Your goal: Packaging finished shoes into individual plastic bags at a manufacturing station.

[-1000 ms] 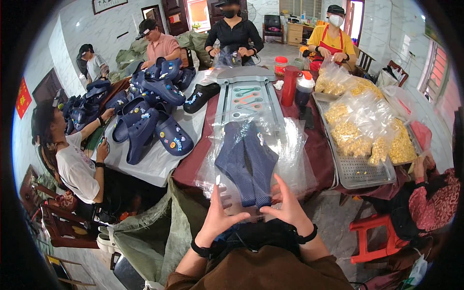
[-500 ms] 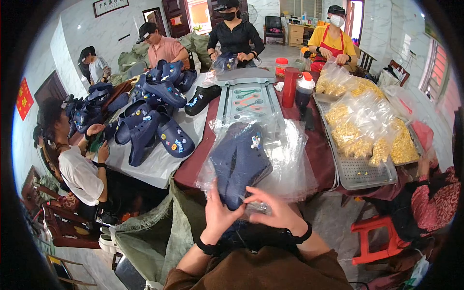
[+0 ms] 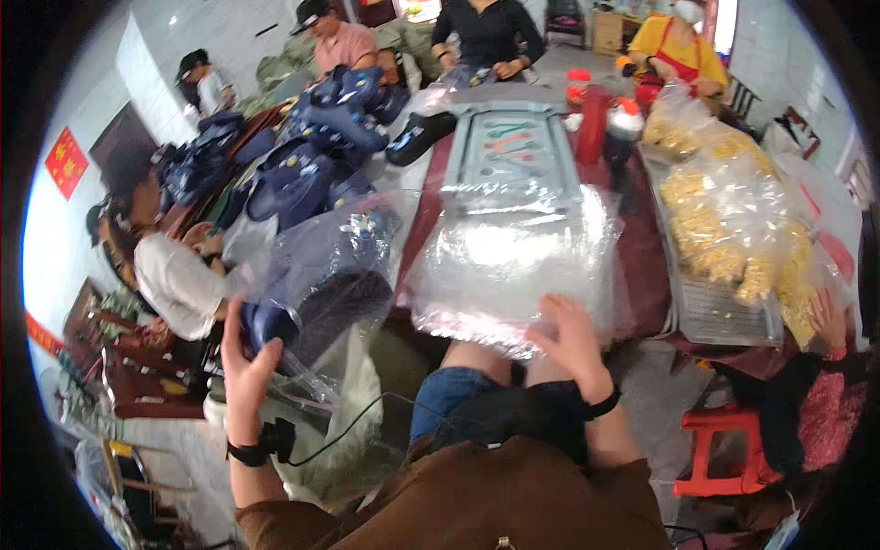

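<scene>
A pair of navy clogs (image 3: 335,302) lies inside a clear plastic bag, tilted over the left side of the table's front. My left hand (image 3: 246,376) grips this bagged pair at the near end, a heel between thumb and fingers. Motion smears the shoes and part of the bag. At the front edge of the table lies a stack of clear plastic bags (image 3: 513,261), shiny with reflected light. My right hand (image 3: 573,344) is open at the stack's near right edge, fingers apart; whether the fingertips touch the plastic, I cannot tell.
A green woven sack (image 3: 353,403) hangs below the left front. Loose navy clogs (image 3: 289,183) are heaped at left; a grey tray (image 3: 509,147) lies beyond the stack. At right are a metal tray (image 3: 733,325), bags of yellow pieces (image 3: 720,220) and a red stool (image 3: 724,449). Co-workers surround the table.
The bagged clogs have swung from the table's middle to the left in my left hand, uncovering the bag stack. My right hand has let go and moved right. The view has tilted downward.
</scene>
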`<state>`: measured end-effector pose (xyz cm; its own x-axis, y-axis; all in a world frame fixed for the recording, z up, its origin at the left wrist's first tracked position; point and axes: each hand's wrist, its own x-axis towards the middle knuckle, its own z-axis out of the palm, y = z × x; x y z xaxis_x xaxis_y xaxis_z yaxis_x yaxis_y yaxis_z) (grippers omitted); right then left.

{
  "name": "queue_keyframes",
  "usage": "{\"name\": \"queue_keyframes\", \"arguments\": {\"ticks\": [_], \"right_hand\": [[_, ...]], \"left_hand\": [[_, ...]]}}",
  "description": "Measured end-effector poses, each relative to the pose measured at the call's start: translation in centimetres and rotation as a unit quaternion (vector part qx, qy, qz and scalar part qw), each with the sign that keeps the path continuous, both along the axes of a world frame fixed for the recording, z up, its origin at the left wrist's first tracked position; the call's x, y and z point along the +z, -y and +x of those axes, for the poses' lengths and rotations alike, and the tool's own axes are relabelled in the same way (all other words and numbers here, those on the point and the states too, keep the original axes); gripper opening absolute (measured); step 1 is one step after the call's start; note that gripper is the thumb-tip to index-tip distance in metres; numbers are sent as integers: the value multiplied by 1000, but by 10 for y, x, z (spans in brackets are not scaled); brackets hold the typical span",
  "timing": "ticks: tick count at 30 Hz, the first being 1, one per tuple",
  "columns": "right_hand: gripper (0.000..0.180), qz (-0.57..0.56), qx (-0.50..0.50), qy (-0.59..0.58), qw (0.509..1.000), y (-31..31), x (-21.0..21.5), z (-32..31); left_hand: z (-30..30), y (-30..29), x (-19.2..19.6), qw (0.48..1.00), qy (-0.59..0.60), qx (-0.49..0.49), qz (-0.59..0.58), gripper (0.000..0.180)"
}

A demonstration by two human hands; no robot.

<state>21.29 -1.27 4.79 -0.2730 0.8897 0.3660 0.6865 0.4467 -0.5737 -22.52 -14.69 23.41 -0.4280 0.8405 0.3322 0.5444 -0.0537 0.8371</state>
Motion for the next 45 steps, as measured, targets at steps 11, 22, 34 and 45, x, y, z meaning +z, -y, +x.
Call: {"name": "queue_keyframes", "arguments": {"ticks": [11, 22, 34, 45], "right_hand": [[48, 44, -36, -4, 998, 7, 2, -7], [47, 40, -36, -9, 998, 9, -3, -3], [48, 41, -60, 22, 997, 9, -5, -9], [49, 37, -56, 22, 997, 12, -3, -10]], "left_hand": [[-108, 81, -20, 935, -208, 113, -263, 80], [-134, 15, -205, 854, 39, 73, -514, 83], [-66, -23, -274, 792, -291, -1, -538, 106], [-40, -178, -146, 928, -354, 3, -111, 76]]}}
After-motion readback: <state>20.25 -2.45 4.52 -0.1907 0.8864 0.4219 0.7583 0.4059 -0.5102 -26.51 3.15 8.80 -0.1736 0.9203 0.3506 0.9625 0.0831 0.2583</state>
